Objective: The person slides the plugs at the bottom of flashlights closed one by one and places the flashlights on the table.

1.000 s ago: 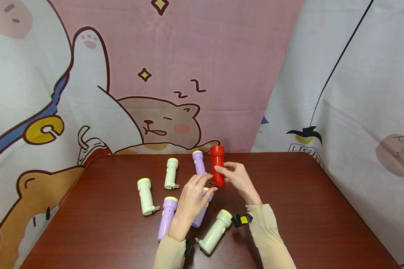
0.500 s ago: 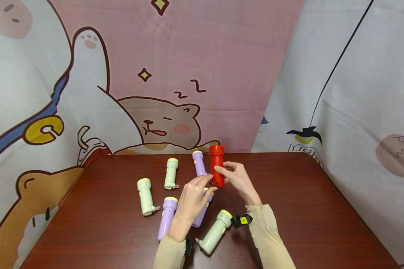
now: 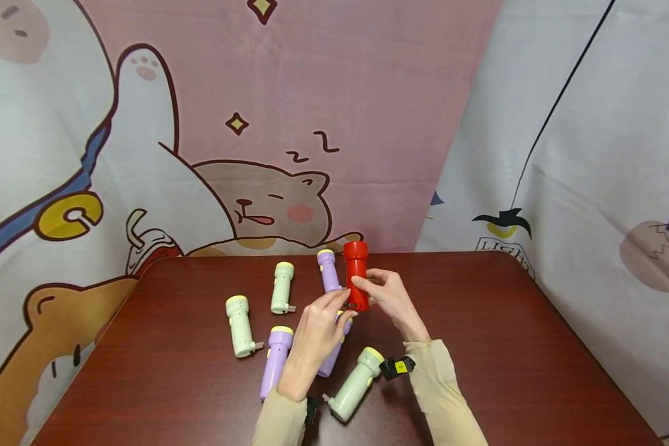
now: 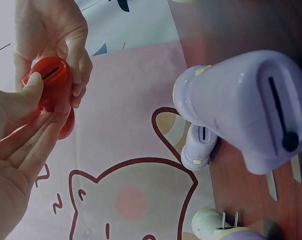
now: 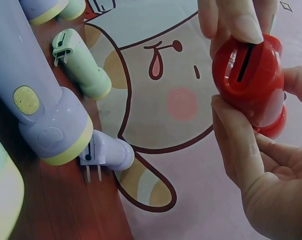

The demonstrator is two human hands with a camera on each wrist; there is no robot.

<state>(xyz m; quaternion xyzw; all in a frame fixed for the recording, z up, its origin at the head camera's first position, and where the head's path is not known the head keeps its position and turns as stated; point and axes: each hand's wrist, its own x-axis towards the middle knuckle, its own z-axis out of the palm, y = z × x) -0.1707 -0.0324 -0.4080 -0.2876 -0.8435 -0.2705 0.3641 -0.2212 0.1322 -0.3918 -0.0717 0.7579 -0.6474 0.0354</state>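
Observation:
A red flashlight stands nearly upright above the table, its head at the top. My right hand grips its body from the right side. At the lower end my left hand pinches it; in the left wrist view the thumb lies on the slotted end and the fingers run along the side. The right wrist view shows the black slot in the red flashlight's end, with a left fingertip on it. Just behind and below the hands lie a purple flashlight and another purple flashlight, partly hidden by the left hand.
On the brown table lie more flashlights: a green one at the back, a green one at left, a purple one beside the left wrist, and a green one between the forearms. A cartoon-print cloth hangs behind.
The red flashlight and both hands sit very slightly further left in the head view, as the whole view shifts a little. The grip looks the same.

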